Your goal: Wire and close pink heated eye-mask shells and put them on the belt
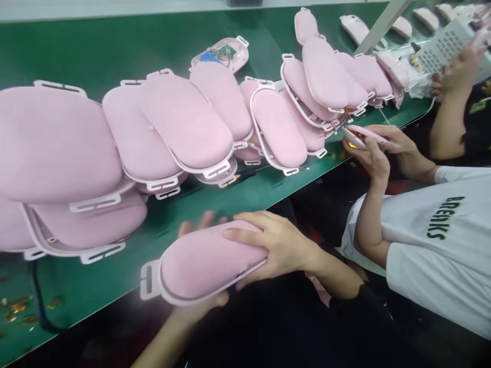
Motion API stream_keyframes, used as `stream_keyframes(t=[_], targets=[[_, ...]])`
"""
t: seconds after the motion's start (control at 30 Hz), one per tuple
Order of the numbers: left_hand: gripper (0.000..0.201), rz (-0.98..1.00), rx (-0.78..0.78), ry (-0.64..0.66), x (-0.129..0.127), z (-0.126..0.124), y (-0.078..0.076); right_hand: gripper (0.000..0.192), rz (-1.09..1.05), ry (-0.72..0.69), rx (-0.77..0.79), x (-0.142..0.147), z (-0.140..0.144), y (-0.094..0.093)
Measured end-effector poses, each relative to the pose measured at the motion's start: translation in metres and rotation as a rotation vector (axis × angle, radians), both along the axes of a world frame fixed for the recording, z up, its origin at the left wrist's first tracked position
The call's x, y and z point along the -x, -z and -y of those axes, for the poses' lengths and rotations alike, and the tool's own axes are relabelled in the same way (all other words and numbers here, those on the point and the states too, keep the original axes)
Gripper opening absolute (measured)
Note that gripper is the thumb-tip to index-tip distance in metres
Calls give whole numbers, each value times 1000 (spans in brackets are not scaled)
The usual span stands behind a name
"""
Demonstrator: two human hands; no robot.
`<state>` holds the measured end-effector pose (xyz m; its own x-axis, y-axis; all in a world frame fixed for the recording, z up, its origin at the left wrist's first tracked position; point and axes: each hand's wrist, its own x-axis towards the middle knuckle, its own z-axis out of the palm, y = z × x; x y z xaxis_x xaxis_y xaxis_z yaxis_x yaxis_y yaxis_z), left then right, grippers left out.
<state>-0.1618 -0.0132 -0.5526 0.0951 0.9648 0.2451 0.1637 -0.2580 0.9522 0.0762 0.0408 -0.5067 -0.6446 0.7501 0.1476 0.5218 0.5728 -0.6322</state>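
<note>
Cases (57, 143), pink, piled along counter (107, 281). Your left grip (201, 307) wraps the held case (203, 260) from below, at the counter's edge; your right grip (282, 243) clamps its right end. Farther right, co-worker (418, 230) handles a parted case (366, 132).

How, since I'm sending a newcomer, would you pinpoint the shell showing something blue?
On the green bench runs a row of pink casings. Behind its middle lies the open shell, partly hidden by one casing. Unlike its neighbours, it shows a green board beside the blue part.
</note>
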Motion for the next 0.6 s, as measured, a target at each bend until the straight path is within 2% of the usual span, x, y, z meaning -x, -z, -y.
stream_keyframes(t=[0.07,0.13,0.3,0.37,0.47,0.5,0.6], targets=[[109,159,144,3,-13,2,-1,103,-13,-40,105,0,5,-2],[101,249,200,-24,-20,2,-1,99,-62,-79,176,-3,3,-1],[100,395,262,-36,-23,-1,-3,59,-238,-90,261,-13,-4,10],[101,426,262,-50,-24,-2,-6,63,-279,-79,244,-13,-2,15],[98,435,265,-52,-24,-6,-11,86,-348,-56,186,-9,3,24],[97,433,268,-43,-24,-8,-12,88,-373,-48,174,-9,5,26],[95,430,269,-20,-20,-11,-8,77,-431,-49,198,-9,4,29]])
